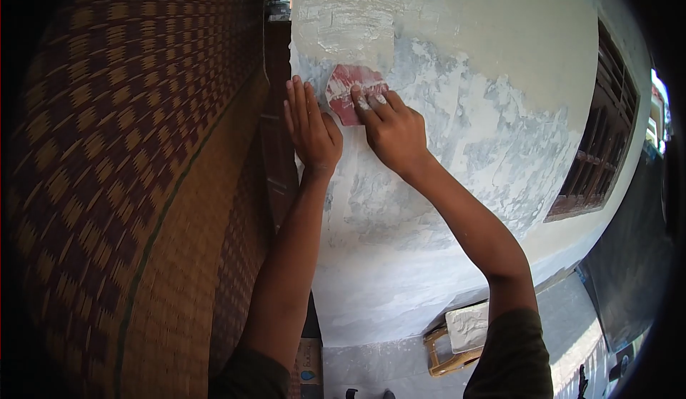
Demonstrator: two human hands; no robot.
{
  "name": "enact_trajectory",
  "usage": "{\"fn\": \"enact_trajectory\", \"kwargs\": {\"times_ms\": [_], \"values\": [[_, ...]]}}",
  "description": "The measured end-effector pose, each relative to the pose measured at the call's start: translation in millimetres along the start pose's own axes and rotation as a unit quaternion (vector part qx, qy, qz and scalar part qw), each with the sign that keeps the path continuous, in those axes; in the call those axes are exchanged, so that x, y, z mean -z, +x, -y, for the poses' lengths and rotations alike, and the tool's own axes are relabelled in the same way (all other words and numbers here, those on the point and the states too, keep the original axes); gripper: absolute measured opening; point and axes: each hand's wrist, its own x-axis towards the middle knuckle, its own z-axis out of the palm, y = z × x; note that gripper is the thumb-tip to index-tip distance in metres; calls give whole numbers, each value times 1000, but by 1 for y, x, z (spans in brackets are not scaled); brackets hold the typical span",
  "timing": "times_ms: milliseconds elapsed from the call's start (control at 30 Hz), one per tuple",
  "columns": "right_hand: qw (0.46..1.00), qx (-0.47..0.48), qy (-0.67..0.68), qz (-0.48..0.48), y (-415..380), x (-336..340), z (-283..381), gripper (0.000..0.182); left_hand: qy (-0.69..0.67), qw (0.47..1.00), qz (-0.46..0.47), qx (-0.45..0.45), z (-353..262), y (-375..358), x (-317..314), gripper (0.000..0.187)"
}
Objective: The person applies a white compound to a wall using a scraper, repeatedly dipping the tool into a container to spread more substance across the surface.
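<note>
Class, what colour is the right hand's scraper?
The scraper is red, smeared whitish: head view.

I see the wall in front of the person. The scraper is on it, under the right hand. The left hand is just beside, at the wall's edge. A mat is far left, a window right, a stool on the floor below.

A cardboard box bears a blue drop sign and unreadable lettering.
</note>
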Motion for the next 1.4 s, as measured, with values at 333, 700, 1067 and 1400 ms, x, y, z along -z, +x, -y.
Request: {"fn": "enact_trajectory", "kwargs": {"times_ms": [333, 700, 1067, 1400], "values": [[998, 36, -19, 38, -14, -21, 1, 37, 4, 1000, -12, 6, -2, 2, 0, 52], [998, -17, -37, -48, 48, -5, -41, 52, 9, 1000, 8, 9, 1, 0, 0, 54], [999, 39, 3, 34, -18, -4, -3, 48, 2, 1000, 7, 15, 2, 1, -1, 52], [998, 3, -57, 5, 58, -21, -44, 39, 24, 1000, 20, -1, 2, -3, 10, 50]]}}
